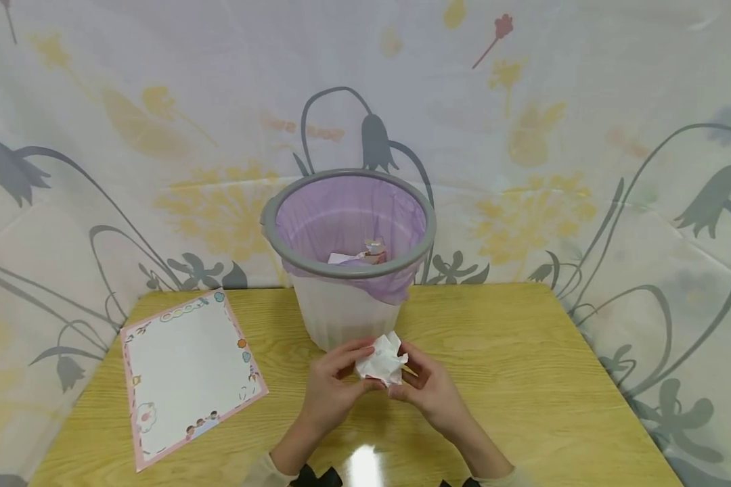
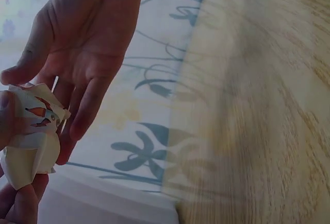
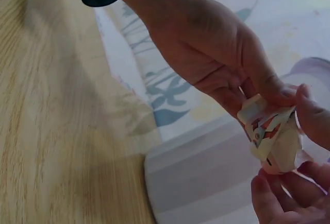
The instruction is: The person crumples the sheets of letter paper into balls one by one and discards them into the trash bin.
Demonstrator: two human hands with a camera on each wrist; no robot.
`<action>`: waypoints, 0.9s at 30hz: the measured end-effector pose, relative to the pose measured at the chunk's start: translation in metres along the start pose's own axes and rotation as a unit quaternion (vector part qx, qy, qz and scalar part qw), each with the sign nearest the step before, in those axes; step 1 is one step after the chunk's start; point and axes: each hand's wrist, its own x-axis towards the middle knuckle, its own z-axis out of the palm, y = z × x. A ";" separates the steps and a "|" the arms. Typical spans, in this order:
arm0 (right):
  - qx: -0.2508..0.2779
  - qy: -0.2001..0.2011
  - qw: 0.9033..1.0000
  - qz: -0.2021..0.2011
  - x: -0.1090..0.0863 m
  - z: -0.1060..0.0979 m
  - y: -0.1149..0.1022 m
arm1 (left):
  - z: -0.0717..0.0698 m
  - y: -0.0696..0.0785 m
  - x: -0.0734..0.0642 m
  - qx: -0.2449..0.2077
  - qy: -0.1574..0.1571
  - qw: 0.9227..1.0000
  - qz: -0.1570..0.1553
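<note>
A crumpled ball of white paper (image 1: 382, 360) is held between both hands, low in front of the bin. My left hand (image 1: 335, 387) grips it from the left, thumb below and fingers curled behind. From the other side my right hand (image 1: 431, 392) holds it with thumb and fingers bent around its edge. Coloured print shows on the folded paper (image 2: 36, 126) in the left wrist view. The right wrist view shows both hands' fingertips on the paper ball (image 3: 276, 136).
A white bin (image 1: 347, 304) with a grey rim and purple liner stands at the table's back, paper scraps (image 1: 365, 255) inside. A sheet with a pink decorated border (image 1: 189, 372) lies at left on the wooden table (image 1: 524, 379). A patterned cloth (image 1: 219, 135) hangs behind.
</note>
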 end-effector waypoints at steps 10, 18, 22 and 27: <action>-0.045 -0.014 0.999 -0.028 0.004 0.005 0.000 | 0.001 -0.023 -0.017 -0.050 -0.003 0.999 -0.012; -0.015 0.011 1.000 -0.016 0.005 0.012 0.004 | -0.001 -0.026 -0.021 -0.045 0.000 0.999 -0.012; 0.016 0.026 0.999 -0.017 0.005 0.015 0.010 | 0.000 -0.024 -0.021 -0.040 0.006 0.999 -0.012; 0.057 0.034 0.998 -0.018 0.004 0.015 0.015 | 0.002 -0.022 -0.020 -0.047 0.017 0.998 -0.024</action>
